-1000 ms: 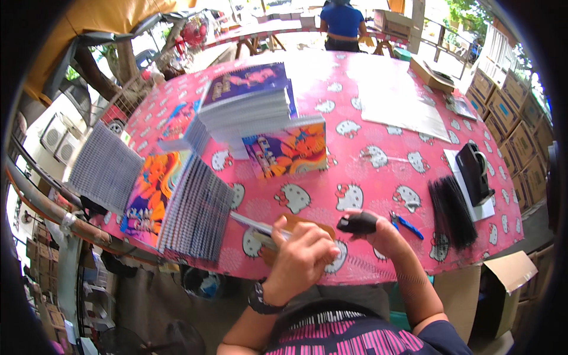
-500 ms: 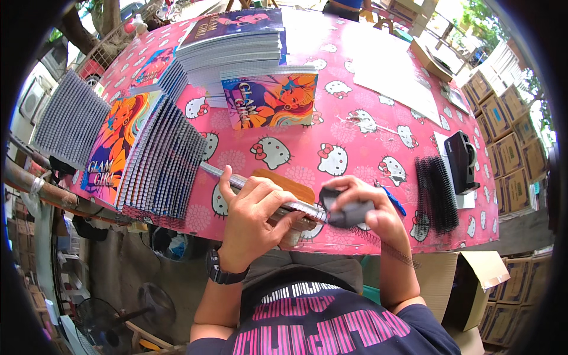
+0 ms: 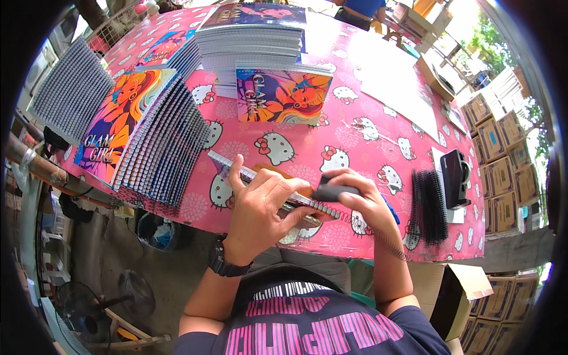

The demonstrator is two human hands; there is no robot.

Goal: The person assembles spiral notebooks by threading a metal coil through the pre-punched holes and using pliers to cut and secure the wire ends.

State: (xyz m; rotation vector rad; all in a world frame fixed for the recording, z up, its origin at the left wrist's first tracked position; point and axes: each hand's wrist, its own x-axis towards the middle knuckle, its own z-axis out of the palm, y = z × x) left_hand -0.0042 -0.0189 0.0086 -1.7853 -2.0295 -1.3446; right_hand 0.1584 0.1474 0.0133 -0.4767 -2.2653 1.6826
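Observation:
My left hand (image 3: 258, 208) is closed around a notebook (image 3: 220, 162), tilted with its spine edge up. A dark spiral coil (image 3: 349, 218) runs along that edge and trails loose past the right end, toward my right forearm. In my right hand (image 3: 368, 198) is a dark grey, rounded block (image 3: 336, 190), fingers wrapped over it, close to the coil end of the notebook. Whether the block touches the coil I cannot tell. Behind the notebook, a brown wooden piece (image 3: 283, 173) is partly covered by my left hand.
Finished-looking spiral notebooks (image 3: 163, 139) stand in a row at the left, with a tall notebook stack (image 3: 248, 44) behind. One notebook (image 3: 284, 94) leans upright before it. At the right lie a bundle of black coils (image 3: 429, 207) and a black tape dispenser (image 3: 457, 177). A cardboard box (image 3: 458, 290) stands below.
The grey block in my right hand has shifted slightly up and left, exposing more of the coil. My left hand still grips the notebook. The whole view has shifted a little.

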